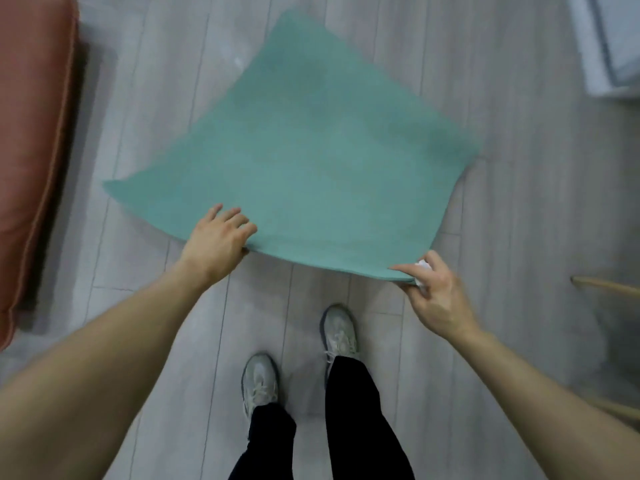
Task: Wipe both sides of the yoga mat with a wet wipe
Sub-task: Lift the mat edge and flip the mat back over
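The teal yoga mat (304,168) spreads across the grey plank floor (519,168), in front of the person's feet. Its near edge is lifted off the floor and held in both hands, while the far corner reaches away toward the top of the view. The mat's outline is soft with blur, so how much of its far part rests on the floor is hard to say.

The left hand (216,242) grips the near edge toward the mat's left side, fingers curled over the top surface and the thumb tucked under the edge. The right hand (433,292) pinches the near right corner, with the thumb lying on top of the mat and the fingers below. A crumpled white wet wipe (423,268) is bunched in the same hand, showing between the fingers just beside the mat's corner.

Below the mat, two pale sneakers (259,382) stand on the floor under black trouser legs (360,417), the right foot a step further forward than the left. At the left edge sits a salmon-pink cushion (31,150). In the top right corner is a pale, box-like thing (602,46), too blurred to identify. A light wooden stick (606,287) pokes in from the right edge.
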Available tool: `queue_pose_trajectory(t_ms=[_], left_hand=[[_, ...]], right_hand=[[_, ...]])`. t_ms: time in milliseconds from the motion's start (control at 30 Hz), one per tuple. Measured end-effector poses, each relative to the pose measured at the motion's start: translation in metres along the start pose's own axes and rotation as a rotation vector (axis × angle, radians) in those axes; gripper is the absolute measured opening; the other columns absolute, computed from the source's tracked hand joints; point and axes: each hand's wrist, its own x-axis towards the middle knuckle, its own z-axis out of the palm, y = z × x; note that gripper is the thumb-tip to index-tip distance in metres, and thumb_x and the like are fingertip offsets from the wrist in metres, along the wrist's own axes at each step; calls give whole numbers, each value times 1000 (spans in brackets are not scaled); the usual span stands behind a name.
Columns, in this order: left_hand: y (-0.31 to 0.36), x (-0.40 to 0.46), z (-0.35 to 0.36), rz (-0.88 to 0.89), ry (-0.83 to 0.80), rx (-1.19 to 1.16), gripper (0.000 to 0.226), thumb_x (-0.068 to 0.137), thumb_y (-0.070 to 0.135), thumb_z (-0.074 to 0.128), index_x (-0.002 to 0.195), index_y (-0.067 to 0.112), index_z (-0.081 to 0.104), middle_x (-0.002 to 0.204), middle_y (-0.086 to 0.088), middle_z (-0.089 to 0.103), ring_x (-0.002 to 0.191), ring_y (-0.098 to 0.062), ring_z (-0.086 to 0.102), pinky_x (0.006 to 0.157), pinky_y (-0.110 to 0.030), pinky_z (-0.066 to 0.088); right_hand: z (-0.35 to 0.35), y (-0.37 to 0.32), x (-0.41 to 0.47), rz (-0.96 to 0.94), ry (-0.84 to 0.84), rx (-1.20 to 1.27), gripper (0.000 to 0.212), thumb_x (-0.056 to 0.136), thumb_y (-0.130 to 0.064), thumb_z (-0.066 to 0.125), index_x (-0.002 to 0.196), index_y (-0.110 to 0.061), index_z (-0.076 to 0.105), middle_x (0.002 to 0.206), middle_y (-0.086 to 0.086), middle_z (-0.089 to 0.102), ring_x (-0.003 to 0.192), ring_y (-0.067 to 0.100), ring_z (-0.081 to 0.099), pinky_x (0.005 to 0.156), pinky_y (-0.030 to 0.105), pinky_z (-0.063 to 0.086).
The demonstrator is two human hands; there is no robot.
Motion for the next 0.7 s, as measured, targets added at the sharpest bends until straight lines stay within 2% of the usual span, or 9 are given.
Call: queue_pose_trajectory(t_ms=[67,133,233,300,367,433,533,600,700], left_hand=[[24,5,0,65,-21,-26,10,88,18,70,92,15,61,87,-8,64,80,-37,68,64,-44,55],[44,3,4,112,-35,-34,13,86,14,69,86,13,56,78,-9,59,65,-37,63,51,-37,44],[70,-9,13,166,-79,-17,18,81,12,72,81,11,55,74,-12,58,60,-38,60,51,-34,33],[86,-25,11,150,-166,0,15,85,16,67,84,13,53,80,-12,61,68,-39,62,55,-36,32],[101,-40,8,141,-227,41,10,90,21,62,89,14,54,88,-11,64,78,-38,65,59,-36,35],[123,-48,-1,172,-268,58,9,90,24,60,91,15,58,91,-9,66,82,-37,67,62,-35,38],[169,-45,-7,248,-317,26,9,88,26,58,86,18,57,89,-7,66,80,-37,66,63,-36,47],[212,-38,-7,330,-325,-26,11,88,27,59,80,21,55,89,-8,69,81,-38,67,65,-36,49],[254,-34,-2,339,-370,-126,13,90,30,65,84,19,68,89,-10,73,86,-38,67,67,-35,48]], right_hand=[[-11,8,-19,53,58,-25,38,85,-12,84,117,-32,78,99,-12,42,81,4,49,70,15,46],[-19,4,-36,85,112,-77,43,81,-30,88,122,-34,75,106,-7,44,88,14,58,72,33,56],[-17,-13,-54,87,195,-266,55,74,-44,88,124,-26,71,111,7,47,94,31,57,72,40,54],[-11,-21,-64,59,211,-404,51,74,-38,88,118,-18,71,109,12,48,94,34,52,72,42,49],[-9,-24,-74,75,187,-488,58,74,-35,90,123,-13,68,108,14,48,95,35,51,75,45,48],[-10,-23,-92,130,211,-463,66,77,-37,86,135,-12,64,110,15,49,95,35,51,79,45,48],[-7,-29,-124,158,333,-296,55,83,-36,81,132,-15,66,107,12,50,86,32,55,71,42,51],[6,-21,-147,154,248,-244,49,86,-28,80,132,-18,67,101,8,50,82,30,56,64,40,52],[36,-3,-158,239,22,-184,55,92,-23,72,146,-24,58,101,7,52,87,34,62,68,43,53]])
